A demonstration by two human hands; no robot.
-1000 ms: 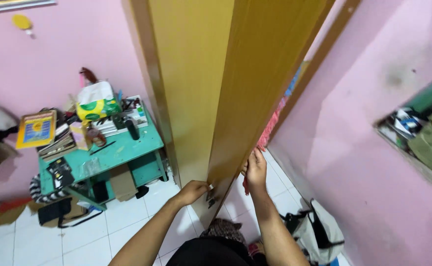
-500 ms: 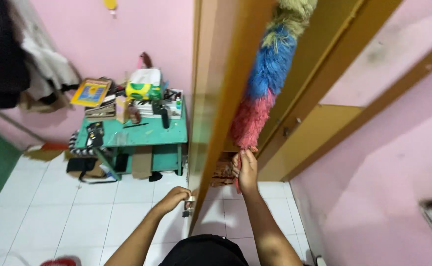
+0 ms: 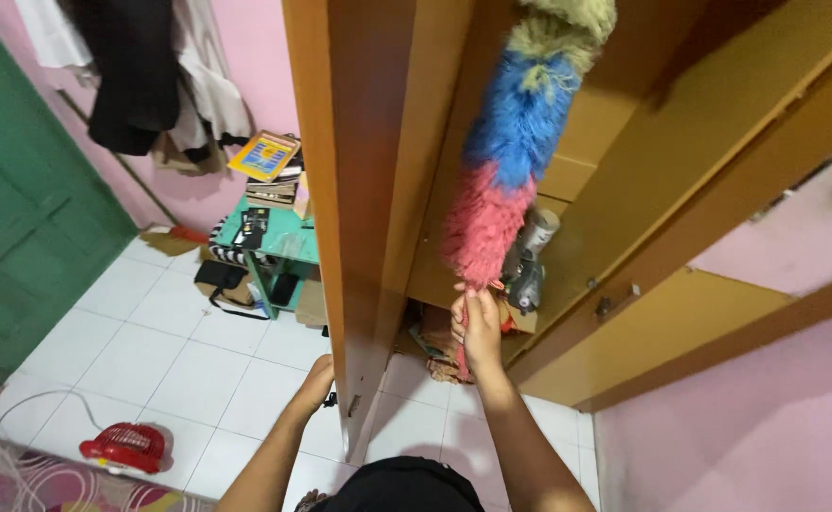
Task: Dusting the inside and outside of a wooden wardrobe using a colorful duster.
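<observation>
Nearest, the left hand (image 3: 317, 382) cups the edge of the tall orange-brown wooden wardrobe door (image 3: 364, 190), already swung open. Beyond it, the right hand (image 3: 478, 327) is clenched on the handle of the pink-blue-tan fluffy duster (image 3: 511, 142), raised inside the wardrobe; the shelves behind look undusted.

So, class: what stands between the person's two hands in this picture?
In the head view, the edge of the orange wooden door stands between the left hand and the right hand, which holds the feather duster.

Fluffy feather duster (image 3: 515, 142), smooth wooden door (image 3: 364, 190), glossy tiled floor (image 3: 151, 351)
</observation>
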